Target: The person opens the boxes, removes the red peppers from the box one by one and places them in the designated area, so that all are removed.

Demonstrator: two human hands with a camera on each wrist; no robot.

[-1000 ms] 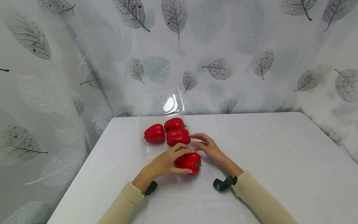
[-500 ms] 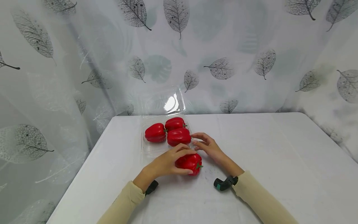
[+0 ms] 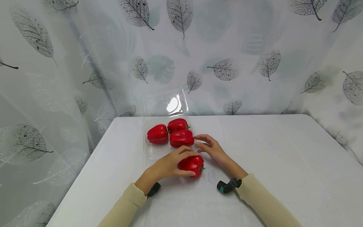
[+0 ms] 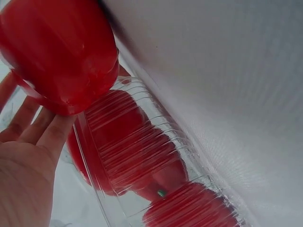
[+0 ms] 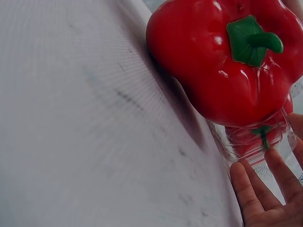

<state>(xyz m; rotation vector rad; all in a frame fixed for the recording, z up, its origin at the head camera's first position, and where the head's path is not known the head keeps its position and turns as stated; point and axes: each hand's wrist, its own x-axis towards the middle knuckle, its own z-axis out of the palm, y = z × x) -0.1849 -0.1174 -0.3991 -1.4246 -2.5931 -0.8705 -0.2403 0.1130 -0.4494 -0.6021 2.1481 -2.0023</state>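
Note:
My left hand [image 3: 167, 164] grips a glossy red bell pepper [image 3: 195, 164] just in front of a clear plastic clamshell box [image 3: 153, 154]. The pepper lies on its side, its green stem [image 5: 258, 41] facing right. Whether it rests on the table or hangs slightly above is hard to tell. Inside the box lie three more red bell peppers [image 3: 181, 138], grouped toward its back half. At the box's right side, my right hand [image 3: 211, 149] has loosely bent, spread fingers; the fingertips [image 5: 239, 172] seem to touch the wall.
The box's hinged lid [image 3: 164, 102] stands raised at the back, near the table's far edge. A white-covered table [image 3: 269, 164] extends to the right. Behind it hangs a leaf-patterned curtain [image 3: 241, 41].
Hands, box and peppers keep nearly the same places. The head view has shifted very slightly.

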